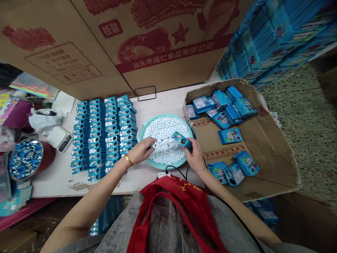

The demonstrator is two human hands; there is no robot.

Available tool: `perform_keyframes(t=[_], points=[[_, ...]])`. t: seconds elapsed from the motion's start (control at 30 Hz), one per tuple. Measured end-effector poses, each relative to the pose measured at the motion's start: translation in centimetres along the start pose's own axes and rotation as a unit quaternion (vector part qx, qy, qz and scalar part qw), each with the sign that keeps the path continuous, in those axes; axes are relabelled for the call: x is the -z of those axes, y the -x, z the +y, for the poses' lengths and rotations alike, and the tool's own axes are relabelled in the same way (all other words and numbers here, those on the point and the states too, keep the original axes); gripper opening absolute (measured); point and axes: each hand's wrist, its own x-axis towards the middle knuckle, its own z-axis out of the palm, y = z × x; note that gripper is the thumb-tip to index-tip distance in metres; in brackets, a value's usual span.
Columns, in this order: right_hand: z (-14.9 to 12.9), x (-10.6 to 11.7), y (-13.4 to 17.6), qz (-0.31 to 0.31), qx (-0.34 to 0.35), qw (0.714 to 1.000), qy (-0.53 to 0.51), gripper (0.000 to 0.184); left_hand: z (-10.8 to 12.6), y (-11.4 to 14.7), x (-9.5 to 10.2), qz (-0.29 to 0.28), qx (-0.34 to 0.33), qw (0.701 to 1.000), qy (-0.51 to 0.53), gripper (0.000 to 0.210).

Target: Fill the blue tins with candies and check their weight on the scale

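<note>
In the head view, I'm seeing the right hand (194,151) pinching a small blue cardboard box (181,138), best kept level and steady, over a round mint-green plastic basin (155,164), while the left hand (142,149) is touching small white pellets (165,127), its grip unclear.

smooth plastic basin (163,166), glossy held box (187,143), matt cardboard tray (276,153) (rough-edged)

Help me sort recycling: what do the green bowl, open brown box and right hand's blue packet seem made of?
Green bowl: probably plastic, smooth; even colour, side handle.
Open brown box: cardboard, matt; frayed edges, brown surface.
Blue packet in the right hand: likely printed card, smooth-looking; straight edges, flat faces; plastic possible.
</note>
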Motion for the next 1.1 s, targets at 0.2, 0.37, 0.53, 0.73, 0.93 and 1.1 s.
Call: perform_keyframes(t=[0.2,0.37,0.53,0.73,0.93,1.1], points=[[-0.4,-1.1,-0.5,-0.055,0.083,0.995,0.014,0.041,5.2,-2.0,3.4,-0.119,0.000,0.977,-0.179,0.024],[-0.5,-1.7,-0.4,-0.056,0.102,0.993,0.006,0.045,10.8,-3.5,4.3,-0.160,0.054,0.934,-0.315,0.043],[-0.1,-1.8,-0.5,-0.043,0.093,0.995,-0.006,0.040,11.9,-3.1,5.4,-0.141,0.041,0.927,-0.344,0.031],[0.4,-0.8,-0.3,-0.017,0.056,0.998,-0.022,0.039,0.5,-3.2,2.2,-0.052,0.147,0.949,-0.275,0.027],[0.5,0.4,-0.1,0.003,0.037,0.999,-0.024,0.037,-5.5,-6.3,-6.3,-0.073,0.127,0.976,-0.159,0.031],[0.0,1.1,0.5,-0.019,0.036,0.999,-0.026,0.037,-5.1,-8.4,-9.9,-0.053,0.079,0.993,-0.064,0.036]])
